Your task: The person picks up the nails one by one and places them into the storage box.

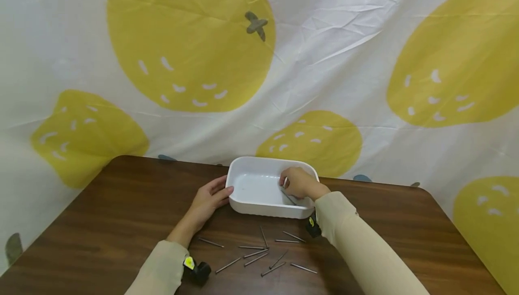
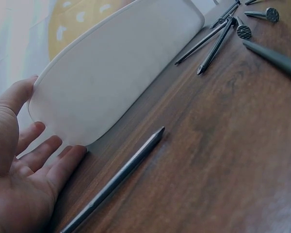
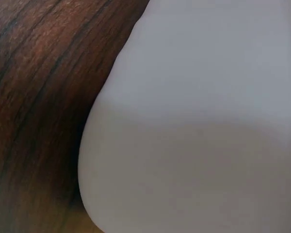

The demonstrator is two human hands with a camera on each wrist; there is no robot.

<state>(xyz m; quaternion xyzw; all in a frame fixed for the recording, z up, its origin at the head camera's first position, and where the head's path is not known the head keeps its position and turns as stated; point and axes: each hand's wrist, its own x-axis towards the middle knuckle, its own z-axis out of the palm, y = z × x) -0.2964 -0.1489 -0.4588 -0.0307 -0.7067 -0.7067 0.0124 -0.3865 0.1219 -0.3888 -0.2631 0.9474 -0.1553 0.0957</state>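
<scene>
White and smooth, a tub (image 1: 263, 210) is sitting near the back edge of a brown wooden table (image 1: 389, 223), and its open side is facing up. At the left end of the tub, the person's left hand (image 1: 207, 202) is resting against the wall. Its thumb is touching the rim, and its fingers are spreading apart and bending just a little, with their tips pressing on the outside of the tub. The right hand (image 1: 299, 183) is reaching over the tub's right end and dipping inside. Its fingers are curling in close together, and they are pinching a thin grey nail (image 1: 289, 197) near one end. The nail is slanting toward the front wall of the tub. The right wrist view is showing blurry white tub and dark wood, with those fingers out of sight. Eleven other nails (image 1: 228, 265) are lying on the table in front of the tub, pointing all sorts of ways. Some are touching or nearly touching, and one is lying off by itself in front of the tub's left end, near the left wrist. Two pale sleeves (image 1: 365, 241) are coming in from in front of the tub, and small black cameras (image 1: 198, 273) are sitting at the wrists. Behind the tub, a white cloth (image 1: 316, 61) is hanging, showing big yellow lemons (image 1: 190, 38).
</scene>
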